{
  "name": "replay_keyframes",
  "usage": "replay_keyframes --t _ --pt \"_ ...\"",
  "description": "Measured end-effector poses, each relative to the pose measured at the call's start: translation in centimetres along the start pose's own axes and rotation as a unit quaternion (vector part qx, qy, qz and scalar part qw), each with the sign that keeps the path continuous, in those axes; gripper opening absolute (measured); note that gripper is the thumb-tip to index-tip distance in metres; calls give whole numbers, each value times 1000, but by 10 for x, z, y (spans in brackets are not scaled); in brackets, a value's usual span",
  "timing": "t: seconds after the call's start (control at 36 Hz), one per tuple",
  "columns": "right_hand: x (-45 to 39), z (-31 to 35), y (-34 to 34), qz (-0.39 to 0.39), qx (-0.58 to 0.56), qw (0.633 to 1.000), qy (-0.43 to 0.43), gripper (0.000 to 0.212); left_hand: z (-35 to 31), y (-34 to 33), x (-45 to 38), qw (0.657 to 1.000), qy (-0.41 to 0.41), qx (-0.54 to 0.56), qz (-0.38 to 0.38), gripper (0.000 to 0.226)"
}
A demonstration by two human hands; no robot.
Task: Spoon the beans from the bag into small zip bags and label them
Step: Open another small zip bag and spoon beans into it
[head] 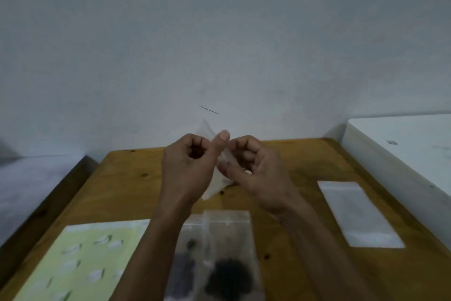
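A small zip bag (219, 178) is pinched between the left hand (188, 166) and the right hand (253, 166), held up above the bench (305, 203). Both hands are curled tight on it. The bag is thin and slippery, so it could slip out or stay stuck shut. Its long side is tipped up, one corner pointing up and away.
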State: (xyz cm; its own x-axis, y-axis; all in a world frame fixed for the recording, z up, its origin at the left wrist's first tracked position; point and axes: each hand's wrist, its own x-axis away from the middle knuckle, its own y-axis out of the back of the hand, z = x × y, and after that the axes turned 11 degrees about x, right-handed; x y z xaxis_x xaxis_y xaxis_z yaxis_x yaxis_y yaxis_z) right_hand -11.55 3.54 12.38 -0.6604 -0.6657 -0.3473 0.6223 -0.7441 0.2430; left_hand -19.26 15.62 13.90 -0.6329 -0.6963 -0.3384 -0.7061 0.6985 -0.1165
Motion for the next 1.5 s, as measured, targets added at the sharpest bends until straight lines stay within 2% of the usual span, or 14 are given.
replay_keyframes --t 0.11,0.17,0.33,0.39,0.42,0.5,0.61,0.75,0.89,1.0,1.14,1.25,1.39,1.5 --pt "-5 5 -12 45 -88 994 -37 38 4 18 -4 998 32 51 19 37" --pt "-9 4 -14 45 -91 993 -53 42 6 23 -5 997 34 60 34 35" --pt "-13 -2 -9 53 -94 992 -71 37 10 25 -5 995 29 49 77 29" --pt "-12 -4 -6 36 -37 997 -50 28 11 24 -5 996 10 14 87 25" --pt "-11 -5 -4 16 28 999 -27 24 11 23 -5 996 -2 -13 89 24" --pt "-10 -7 -6 -55 222 973 38 18 13 19 -5 993 -13 -81 88 25" --pt "-10 -9 -12 -113 295 945 80 19 12 9 -2 984 -30 -147 92 38" --pt "-7 -13 -13 -152 292 942 64 19 10 3 1 966 -61 -228 108 40" --pt "-2 -12 -23 -169 317 933 34 20 11 2 -2 954 -73 -265 116 49" --pt "0 -9 -28 -179 334 925 25 21 13 4 -6 946 -77 -290 124 39" --pt "-1 -4 -33 -173 344 923 1 19 16 7 -12 943 -72 -299 129 36" --pt "0 2 -37 -171 328 929 -13 16 13 7 -14 949 -58 -282 131 44" --pt "-1 2 -43 -184 326 927 -27 14 9 4 -11 942 -72 -305 119 36" --pt "-6 1 -41 -205 319 924 -54 16 16 9 -15 956 -51 -264 116 36"
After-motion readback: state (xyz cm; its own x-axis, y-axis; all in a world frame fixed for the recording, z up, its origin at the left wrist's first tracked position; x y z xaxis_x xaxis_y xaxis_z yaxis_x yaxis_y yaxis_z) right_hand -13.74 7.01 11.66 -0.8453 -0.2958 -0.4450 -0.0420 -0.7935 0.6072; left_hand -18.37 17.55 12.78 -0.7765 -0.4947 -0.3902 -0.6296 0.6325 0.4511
